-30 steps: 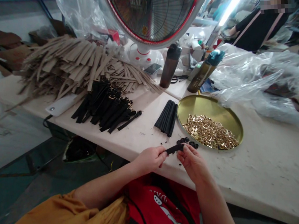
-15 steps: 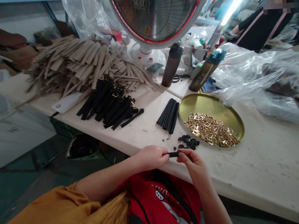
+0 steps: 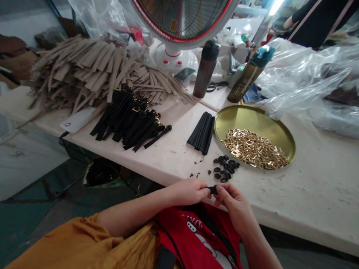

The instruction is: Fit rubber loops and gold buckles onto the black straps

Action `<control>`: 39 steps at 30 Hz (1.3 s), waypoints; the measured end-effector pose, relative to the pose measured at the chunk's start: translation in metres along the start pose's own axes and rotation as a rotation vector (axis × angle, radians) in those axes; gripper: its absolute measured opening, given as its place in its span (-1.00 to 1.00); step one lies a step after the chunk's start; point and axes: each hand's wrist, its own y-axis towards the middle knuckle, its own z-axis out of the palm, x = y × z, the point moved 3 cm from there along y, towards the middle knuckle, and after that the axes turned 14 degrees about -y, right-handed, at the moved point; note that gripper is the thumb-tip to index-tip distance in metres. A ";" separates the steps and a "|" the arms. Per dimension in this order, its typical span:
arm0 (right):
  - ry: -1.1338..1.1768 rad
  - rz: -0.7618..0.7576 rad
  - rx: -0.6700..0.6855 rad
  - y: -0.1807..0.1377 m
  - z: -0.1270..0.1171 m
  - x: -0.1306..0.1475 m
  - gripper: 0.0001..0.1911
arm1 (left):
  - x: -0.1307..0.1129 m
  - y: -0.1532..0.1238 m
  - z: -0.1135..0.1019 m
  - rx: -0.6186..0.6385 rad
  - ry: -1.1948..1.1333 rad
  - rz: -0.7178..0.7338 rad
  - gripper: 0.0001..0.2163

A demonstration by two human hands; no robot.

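Note:
At the table's near edge my left hand (image 3: pixel 189 192) and my right hand (image 3: pixel 234 202) pinch the two ends of a short black strap (image 3: pixel 213 189), with only a small part showing between the fingers. Just beyond my hands lie several small black loops (image 3: pixel 225 167) and a few black scraps. A gold round tray (image 3: pixel 258 123) with a heap of gold metal buckles (image 3: pixel 255 148) sits to the right of the loops. A neat bundle of black straps (image 3: pixel 203 132) lies left of the tray.
A pile of black straps with buckles (image 3: pixel 130 121) and a big heap of tan strips (image 3: pixel 93 72) fill the left of the table. A fan (image 3: pixel 184 16), two bottles (image 3: pixel 206 68) and clear plastic bags (image 3: pixel 313 81) stand behind. Another person in black (image 3: pixel 321 12) is at the far right.
My hands have drawn back toward my body with the strap. Less of the strap shows between my fingers now. The black loops lie in full view on the table.

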 end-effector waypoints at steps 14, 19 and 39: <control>0.442 0.169 -0.035 -0.001 0.004 -0.018 -0.73 | 0.003 -0.007 0.002 0.241 -0.562 -0.229 -0.86; 0.453 0.165 -0.065 -0.002 0.008 -0.023 -0.70 | 0.012 -0.003 0.004 0.241 -0.649 -0.234 -0.85; 0.389 0.027 -0.140 -0.009 -0.012 -0.008 -0.72 | 0.019 -0.011 -0.005 0.097 -0.559 -0.187 -0.72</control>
